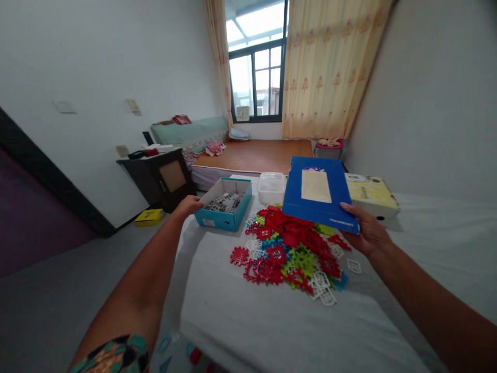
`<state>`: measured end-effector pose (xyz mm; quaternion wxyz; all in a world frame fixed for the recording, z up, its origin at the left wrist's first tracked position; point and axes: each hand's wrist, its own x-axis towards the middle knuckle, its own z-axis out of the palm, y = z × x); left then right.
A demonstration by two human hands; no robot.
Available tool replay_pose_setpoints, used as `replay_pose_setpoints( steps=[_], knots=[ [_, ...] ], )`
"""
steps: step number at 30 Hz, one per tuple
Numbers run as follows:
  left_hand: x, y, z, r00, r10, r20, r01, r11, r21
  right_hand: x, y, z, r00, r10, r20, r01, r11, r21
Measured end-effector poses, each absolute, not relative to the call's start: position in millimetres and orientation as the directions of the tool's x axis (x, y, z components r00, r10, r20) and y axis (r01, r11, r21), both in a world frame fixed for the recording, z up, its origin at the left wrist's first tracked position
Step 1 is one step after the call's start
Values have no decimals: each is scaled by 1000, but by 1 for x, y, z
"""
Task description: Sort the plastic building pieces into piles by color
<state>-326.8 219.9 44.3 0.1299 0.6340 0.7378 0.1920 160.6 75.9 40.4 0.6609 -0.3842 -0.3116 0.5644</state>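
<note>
My left hand (189,205) grips the left edge of a teal cardboard box (219,220), which stands on the white-covered table (217,290) and holds grey pieces (227,202). In my right hand (367,228) is a blue box lid (289,199), with the thumb on its top face and the fingers underneath. It is held up, tilted, over the back of a heap of plastic building pieces (277,256) in red, green, blue and white. The lid hides part of the heap. Behind the heap, left of the lid, is a clear plastic container (271,187).
A yellow and white box (370,194) lies at the right, behind my right hand. Several loose pieces (165,344) lie on the floor, near a yellow box (149,217). A dark cabinet (171,178) and a bed (252,154) stand farther back.
</note>
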Motion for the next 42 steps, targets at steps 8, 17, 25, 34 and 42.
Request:
replay_pose_setpoints(
  steps=[8, 17, 25, 34, 42],
  knots=[
    [-315, 201, 65, -142, 980, 137, 956, 100, 275, 235, 24, 10, 360, 910, -208, -529, 15, -849],
    [-241, 130, 76, -49, 787, 615, 999, 33, 37, 265, -1, -13, 394, 888, -238, -555, 24, -832],
    [-171, 135, 69, 22, 730, 683, 995, -83, 57, 264, -13, -22, 326, 929, -175, -579, 50, -814],
    [-147, 136, 59, 173, 659, 732, 980, -186, -63, 263, -14, -21, 309, 941, -136, -580, 73, -812],
    [-136, 147, 56, 356, 483, 800, 923, -316, -220, 271, -8, -34, 308, 945, -109, -579, 96, -810]
  ],
)
